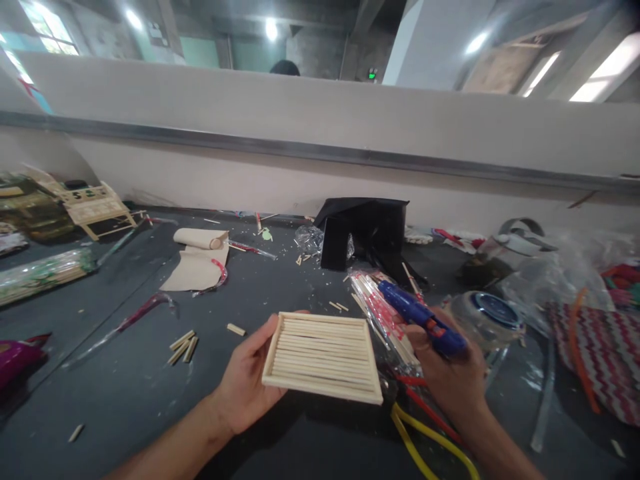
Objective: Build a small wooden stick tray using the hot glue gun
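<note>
My left hand [253, 380] grips the left side of a shallow wooden tray [323, 353], its thumb on the rim. The tray is built of pale round sticks laid side by side inside a raised stick frame, and it is tilted toward me above the table. My right hand [450, 373] is closed around a blue glue gun [423, 317] with an orange-red part, its front end pointing up and left. Below that hand lies a clear plastic pack of sticks [383, 317]. Yellow-handled pliers [430, 440] lie at the lower right, partly hidden by the hand.
Short stick pieces [184, 347] lie on the dark table [140, 413]. Behind are a beige roll [200, 257] and a black folded piece [365, 230]. On the right stand a clear jar [487, 320] and patterned cloth [595, 360]; on the left, a small wooden chair model [97, 207]. A low partition [300, 120] closes the back.
</note>
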`<state>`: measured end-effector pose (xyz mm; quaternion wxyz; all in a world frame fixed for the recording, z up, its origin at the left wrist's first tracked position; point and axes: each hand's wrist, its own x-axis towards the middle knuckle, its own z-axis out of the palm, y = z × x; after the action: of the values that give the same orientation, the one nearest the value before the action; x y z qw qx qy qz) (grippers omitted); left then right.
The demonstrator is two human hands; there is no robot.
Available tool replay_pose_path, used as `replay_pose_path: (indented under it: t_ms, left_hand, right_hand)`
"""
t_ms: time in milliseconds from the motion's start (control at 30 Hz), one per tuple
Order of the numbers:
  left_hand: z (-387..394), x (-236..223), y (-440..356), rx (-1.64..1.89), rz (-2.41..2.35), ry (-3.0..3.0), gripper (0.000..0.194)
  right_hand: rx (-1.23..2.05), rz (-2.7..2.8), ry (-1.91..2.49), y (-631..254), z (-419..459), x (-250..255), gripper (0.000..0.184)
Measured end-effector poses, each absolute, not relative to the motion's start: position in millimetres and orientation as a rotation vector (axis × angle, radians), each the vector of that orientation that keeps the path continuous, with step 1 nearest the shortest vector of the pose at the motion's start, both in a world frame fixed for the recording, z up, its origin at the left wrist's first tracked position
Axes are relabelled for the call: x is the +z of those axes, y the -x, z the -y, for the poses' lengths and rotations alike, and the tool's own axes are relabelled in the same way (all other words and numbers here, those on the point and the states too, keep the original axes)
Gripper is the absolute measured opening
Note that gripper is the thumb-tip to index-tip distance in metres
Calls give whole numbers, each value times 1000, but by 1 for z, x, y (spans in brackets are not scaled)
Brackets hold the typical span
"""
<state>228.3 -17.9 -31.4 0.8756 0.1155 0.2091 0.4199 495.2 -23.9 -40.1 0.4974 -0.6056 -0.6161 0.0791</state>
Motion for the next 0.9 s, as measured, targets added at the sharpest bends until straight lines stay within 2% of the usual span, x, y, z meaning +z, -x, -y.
replay_pose_path:
  t_ms: [167,400,467,567,700,900]
  left_hand:
    - [16,-30,-229,890,-495,-242,38]
    - [14,-30,-228,930,-542,-271,41]
    - [14,-29,-228,936,-549,-269,43]
    - [14,-27,-228,928,-525,-262,46]
    - [13,-23,-226,955,-523,-250,46]
    - [8,-21,-222,1051,-549,-280,51]
  right_hand:
    - [0,1565,1480,-497,19,-29,23]
    - [-785,1470,1910,-553,14,16,41]
    - [-875,1546,2008,-574,12,21,40]
    - [-911,1700,2050,-592,8,19,39]
    - [-944,1817,2087,-595,4,15,49]
    - [-808,2054,2034,-603,-7,26,52]
